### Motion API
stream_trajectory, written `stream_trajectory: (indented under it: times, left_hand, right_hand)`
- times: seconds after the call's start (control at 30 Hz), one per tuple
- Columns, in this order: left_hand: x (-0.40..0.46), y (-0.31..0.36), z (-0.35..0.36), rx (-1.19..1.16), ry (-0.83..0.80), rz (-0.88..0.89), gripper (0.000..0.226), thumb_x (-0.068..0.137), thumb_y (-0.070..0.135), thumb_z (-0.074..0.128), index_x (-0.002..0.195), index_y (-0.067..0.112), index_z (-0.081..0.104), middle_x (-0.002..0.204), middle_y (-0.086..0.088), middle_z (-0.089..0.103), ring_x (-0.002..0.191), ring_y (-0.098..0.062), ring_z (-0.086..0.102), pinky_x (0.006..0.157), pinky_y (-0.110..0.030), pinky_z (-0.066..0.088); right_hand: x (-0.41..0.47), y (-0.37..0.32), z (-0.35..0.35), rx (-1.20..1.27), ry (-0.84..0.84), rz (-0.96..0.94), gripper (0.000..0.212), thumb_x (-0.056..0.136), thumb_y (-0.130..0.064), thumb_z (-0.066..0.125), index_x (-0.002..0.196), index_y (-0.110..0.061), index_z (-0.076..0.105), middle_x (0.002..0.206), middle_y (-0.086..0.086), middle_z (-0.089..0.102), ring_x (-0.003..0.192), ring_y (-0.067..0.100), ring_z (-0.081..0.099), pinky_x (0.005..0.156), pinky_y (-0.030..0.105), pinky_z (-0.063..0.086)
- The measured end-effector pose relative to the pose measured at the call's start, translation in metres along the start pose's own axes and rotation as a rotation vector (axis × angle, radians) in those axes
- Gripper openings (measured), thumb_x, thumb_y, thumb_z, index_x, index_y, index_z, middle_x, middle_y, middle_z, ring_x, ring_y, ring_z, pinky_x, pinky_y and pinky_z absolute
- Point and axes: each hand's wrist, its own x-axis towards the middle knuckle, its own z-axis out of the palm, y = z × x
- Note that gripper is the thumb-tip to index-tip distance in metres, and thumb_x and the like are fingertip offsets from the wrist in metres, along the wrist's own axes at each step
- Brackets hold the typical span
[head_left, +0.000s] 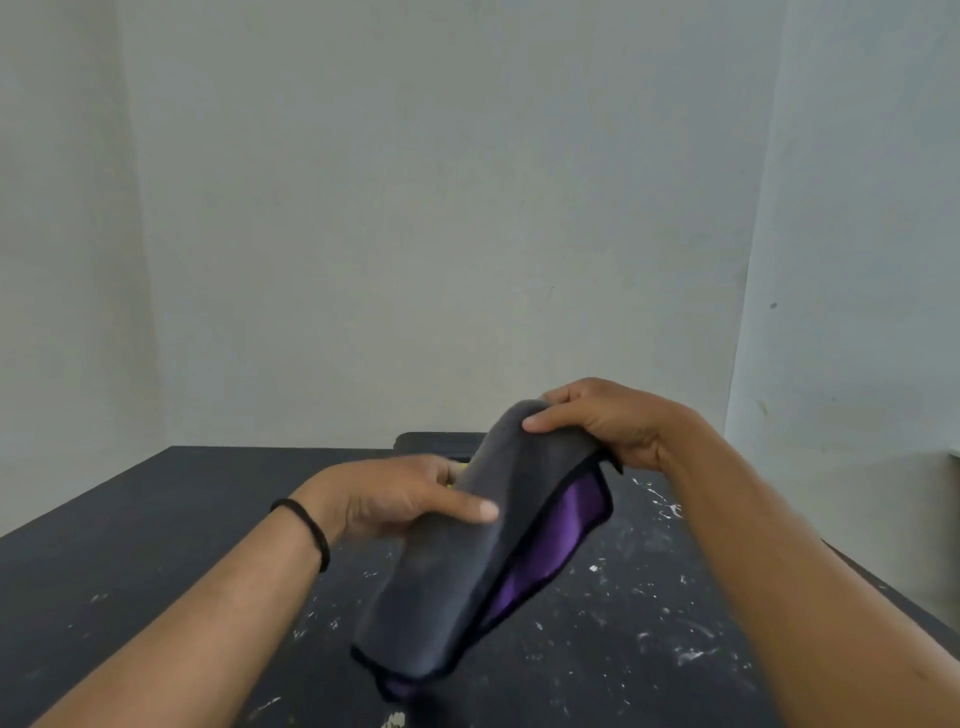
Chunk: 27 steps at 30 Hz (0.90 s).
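**A:** Where's the cloth (467, 571) sitting right now?

**B:** It's not lying down at all, it's hanging over the black tabletop (156, 545). It's folded grey side out, with purple peeking from the open edge. The right hand (608, 421) is pinching the top end, thumb and fingers curling over it. The left hand (395, 499) is gripping the middle with its thumb lying across the grey face, and its fingers are hiding behind.

**A:** Which way is it running?

**B:** The long axis is slanting from the right hand, higher and farther off, down toward the person. I can't tell if the bottom end is touching the tabletop. The left hand is nearer that loose end, so I'm guessing it's the one to work downward.
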Motion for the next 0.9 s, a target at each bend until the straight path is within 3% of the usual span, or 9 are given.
stream_trajectory:
  times: [0.17, 0.27, 0.37, 0.47, 0.57, 0.67, 0.77, 0.83, 0.9]
  left_hand:
    - [-0.002, -0.039, 0.001, 0.019, -0.11, -0.168, 0.048, 0.088, 0.033, 0.075, 0.125, 0.004, 0.067, 0.13, -0.016, 0.068, 0.128, -0.041, 0.057, 0.112, -0.05, 0.043]
    - [-0.005, -0.042, 0.006, -0.166, -0.104, -0.172, 0.039, 0.098, 0.029, 0.063, 0.124, 0.0, 0.065, 0.121, -0.019, 0.071, 0.108, -0.034, 0.07, 0.09, -0.041, 0.058]
    - [0.0, -0.029, 0.014, -0.257, 0.121, -0.208, 0.037, 0.096, 0.03, 0.064, 0.118, 0.001, 0.07, 0.111, -0.015, 0.076, 0.103, -0.028, 0.073, 0.092, -0.038, 0.058]
    - [0.021, -0.019, 0.016, -0.329, 0.373, -0.244, 0.033, 0.099, 0.027, 0.063, 0.117, 0.0, 0.07, 0.1, -0.016, 0.078, 0.099, -0.031, 0.073, 0.094, -0.042, 0.056]
    - [0.033, -0.007, 0.019, -0.593, 0.368, -0.2, 0.034, 0.105, 0.027, 0.05, 0.122, 0.002, 0.065, 0.111, -0.017, 0.075, 0.108, -0.032, 0.07, 0.103, -0.05, 0.051]
    - [0.03, -0.004, 0.023, -0.774, 0.249, -0.066, 0.051, 0.102, 0.045, 0.043, 0.112, 0.003, 0.07, 0.109, -0.018, 0.072, 0.099, -0.032, 0.069, 0.099, -0.049, 0.05]
    - [0.023, -0.006, 0.027, -0.715, 0.215, 0.008, 0.065, 0.098, 0.057, 0.044, 0.106, 0.0, 0.074, 0.1, -0.02, 0.074, 0.091, -0.032, 0.072, 0.091, -0.044, 0.051]
    - [0.024, -0.016, 0.024, -0.599, 0.247, 0.083, 0.033, 0.098, 0.026, 0.056, 0.116, 0.002, 0.07, 0.109, -0.019, 0.074, 0.096, -0.029, 0.071, 0.088, -0.041, 0.054]
    - [0.022, -0.023, 0.017, -0.552, 0.278, 0.127, 0.031, 0.092, 0.001, 0.06, 0.122, 0.001, 0.066, 0.121, -0.022, 0.071, 0.103, -0.03, 0.07, 0.089, -0.04, 0.055]
  right_hand:
    - [0.001, -0.012, -0.01, -0.068, -0.006, 0.073, 0.022, 0.089, -0.009, 0.071, 0.109, -0.002, 0.074, 0.098, 0.017, 0.076, 0.083, 0.025, 0.072, 0.068, 0.03, 0.058]
    - [0.005, -0.011, -0.019, -0.166, 0.075, 0.083, 0.018, 0.086, -0.008, 0.076, 0.103, -0.005, 0.075, 0.099, 0.016, 0.077, 0.085, 0.024, 0.073, 0.075, 0.033, 0.059]
    - [0.013, -0.001, -0.025, -0.439, 0.293, 0.046, 0.013, 0.08, -0.012, 0.078, 0.086, -0.005, 0.069, 0.085, 0.016, 0.072, 0.077, 0.022, 0.065, 0.069, 0.032, 0.054]
    - [0.009, 0.002, -0.001, -0.675, 0.505, -0.179, 0.015, 0.076, -0.013, 0.072, 0.073, -0.02, 0.059, 0.073, -0.003, 0.061, 0.071, 0.015, 0.056, 0.059, 0.026, 0.041]
    - [-0.01, 0.007, 0.049, -0.705, 0.444, -0.428, 0.023, 0.073, -0.014, 0.068, 0.073, -0.031, 0.053, 0.076, -0.01, 0.06, 0.069, 0.01, 0.055, 0.062, 0.029, 0.047]
    - [-0.034, 0.025, 0.09, -0.833, 0.332, -0.447, 0.018, 0.079, -0.025, 0.068, 0.093, -0.033, 0.06, 0.096, -0.014, 0.061, 0.086, 0.009, 0.058, 0.075, 0.032, 0.054]
    - [-0.055, 0.044, 0.098, -0.605, 0.145, -0.397, 0.038, 0.08, -0.033, 0.073, 0.117, -0.038, 0.067, 0.112, -0.018, 0.069, 0.102, 0.001, 0.064, 0.089, 0.023, 0.055]
    - [-0.06, 0.049, 0.083, -0.251, 0.116, -0.368, 0.031, 0.085, -0.024, 0.075, 0.115, -0.032, 0.073, 0.106, -0.006, 0.076, 0.096, 0.005, 0.07, 0.087, 0.024, 0.057]
    - [-0.054, 0.055, 0.057, -0.136, 0.346, -0.371, 0.025, 0.086, -0.021, 0.077, 0.109, -0.031, 0.074, 0.102, -0.006, 0.076, 0.094, 0.009, 0.07, 0.081, 0.026, 0.056]
